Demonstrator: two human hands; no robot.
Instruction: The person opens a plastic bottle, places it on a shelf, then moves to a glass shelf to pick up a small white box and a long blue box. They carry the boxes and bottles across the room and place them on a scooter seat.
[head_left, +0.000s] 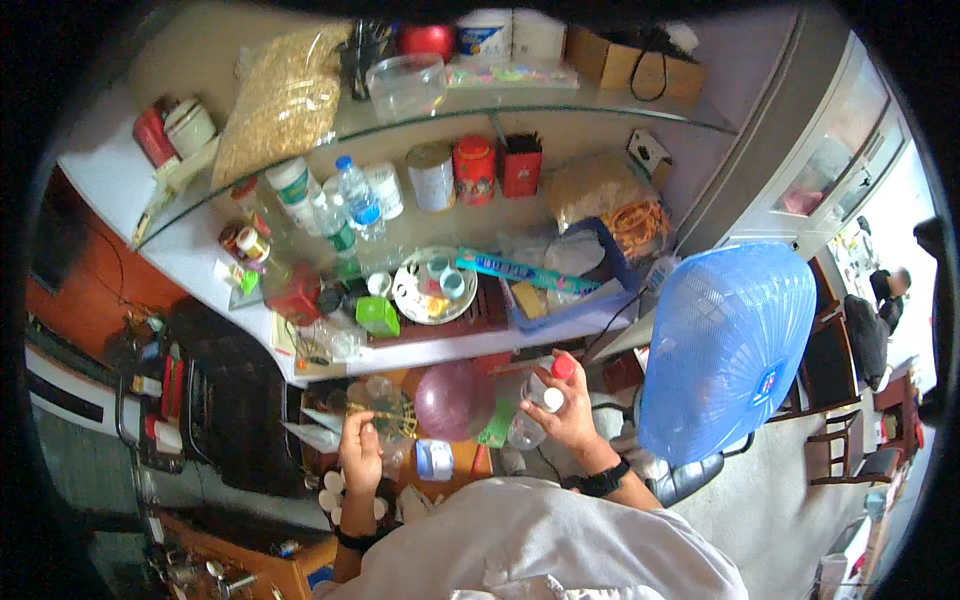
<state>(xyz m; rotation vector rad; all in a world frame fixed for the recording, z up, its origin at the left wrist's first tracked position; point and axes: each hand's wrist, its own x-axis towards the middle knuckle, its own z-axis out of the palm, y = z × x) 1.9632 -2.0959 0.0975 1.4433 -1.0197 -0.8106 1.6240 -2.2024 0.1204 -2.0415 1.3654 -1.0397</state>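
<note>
My right hand (570, 412) is closed around clear plastic bottles (527, 429), one with a red cap (562, 367) and one with a white cap (553, 400). My left hand (361, 450) is raised at the left, with its fingers around the end of a gold-coloured wire utensil (394, 414); what kind it is cannot be told. Between the hands stands a pinkish-purple round bowl or ball (455, 400). Below it lies a blue-and-white packet (434, 460) on a wooden surface (474, 456). A green card or packet (496, 424) is beside the right hand's bottles.
Ahead is a white shelf unit with a glass shelf (465, 112), holding plastic bottles (360, 196), tins, a round plate with cups (412, 281) and a blue tray (574, 315). A blue fan cover (731, 352) stands close on the right. Chairs and a person (874, 322) are farther right.
</note>
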